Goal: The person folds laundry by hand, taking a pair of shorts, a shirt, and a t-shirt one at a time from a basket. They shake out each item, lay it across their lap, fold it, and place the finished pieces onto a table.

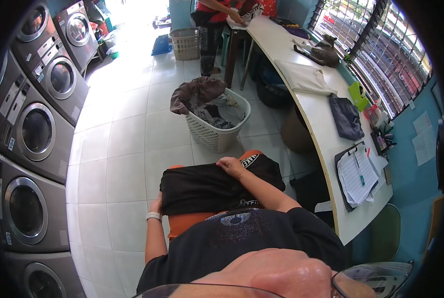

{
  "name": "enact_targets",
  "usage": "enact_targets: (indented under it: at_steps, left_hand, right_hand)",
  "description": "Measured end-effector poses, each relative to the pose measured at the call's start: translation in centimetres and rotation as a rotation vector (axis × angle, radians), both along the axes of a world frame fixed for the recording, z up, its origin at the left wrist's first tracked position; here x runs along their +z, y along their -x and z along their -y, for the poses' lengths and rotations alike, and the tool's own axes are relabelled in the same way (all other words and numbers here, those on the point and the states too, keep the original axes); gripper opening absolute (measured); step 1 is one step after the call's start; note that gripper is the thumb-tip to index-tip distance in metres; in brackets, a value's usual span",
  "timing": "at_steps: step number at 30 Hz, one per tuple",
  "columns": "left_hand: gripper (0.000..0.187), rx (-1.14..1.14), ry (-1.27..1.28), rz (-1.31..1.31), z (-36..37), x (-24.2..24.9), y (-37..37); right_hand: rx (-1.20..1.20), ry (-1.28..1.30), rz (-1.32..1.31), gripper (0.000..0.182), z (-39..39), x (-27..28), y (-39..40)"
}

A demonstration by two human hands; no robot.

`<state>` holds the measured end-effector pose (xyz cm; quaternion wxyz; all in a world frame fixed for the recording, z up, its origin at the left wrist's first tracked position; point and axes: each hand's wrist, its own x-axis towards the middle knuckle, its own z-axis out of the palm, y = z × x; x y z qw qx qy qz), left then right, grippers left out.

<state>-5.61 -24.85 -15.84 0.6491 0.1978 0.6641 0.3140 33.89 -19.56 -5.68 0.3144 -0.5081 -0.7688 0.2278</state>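
A black garment point(202, 191) with white lettering lies folded flat across my lap, over orange shorts or trousers. My left hand point(157, 203), with a pale band at the wrist, grips the garment's left edge; some of its fingers are hidden by the cloth. My right hand point(231, 167) has its fingers curled on the far edge of the garment, close to the printed corner. Just beyond my knees stands a white laundry basket point(214, 136) with clothes inside, and a brown cloth point(197, 94) hangs over its rim.
Front-loading machines point(35, 128) line the left wall. Along the right runs a long white table point(313, 116) with a clipboard point(356, 176), a dark pouch point(346, 117) and a cat point(323, 52). Another person point(209, 30) stands at its far end near a beige basket point(185, 44).
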Motion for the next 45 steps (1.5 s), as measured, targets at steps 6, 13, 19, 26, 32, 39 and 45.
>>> enact_targets:
  at_steps: [6, 13, 19, 26, 32, 39, 45]
  left_hand:
    - [0.052, 0.239, -0.008, 0.026, 3.1, 2.1, -0.4]
    - [0.030, 0.277, -0.685, -0.671, 0.3, 3.3, 3.9]
    - [0.022, 0.038, -0.709, -0.885, 0.6, 4.7, 5.0]
    - [0.052, 0.043, -0.491, -0.256, -0.3, -2.2, 2.2]
    - [0.044, -0.053, 0.044, 0.610, 1.8, 5.7, -3.3]
    - [0.040, 0.001, 0.099, 0.612, 3.7, 2.2, -1.5]
    - [0.037, 0.111, 0.070, 0.638, 4.4, -1.7, 0.2]
  right_hand:
    - [0.022, -0.010, -0.011, 0.022, 0.0, -0.1, 0.3]
    - [-0.042, 0.061, -0.061, 0.024, 0.1, 0.6, -0.1]
    - [-0.037, 0.025, 0.005, 0.026, -0.6, 0.5, -0.2]
    - [-0.056, 0.328, 0.288, 0.036, -0.4, 3.7, 0.7]
    - [0.121, 0.199, 0.542, 0.048, 4.1, 8.2, 3.6]
    - [0.399, 0.232, 0.659, 0.063, 8.7, 6.8, 4.5]
    - [0.417, 0.220, 0.637, 0.067, 9.1, 5.9, 4.6]
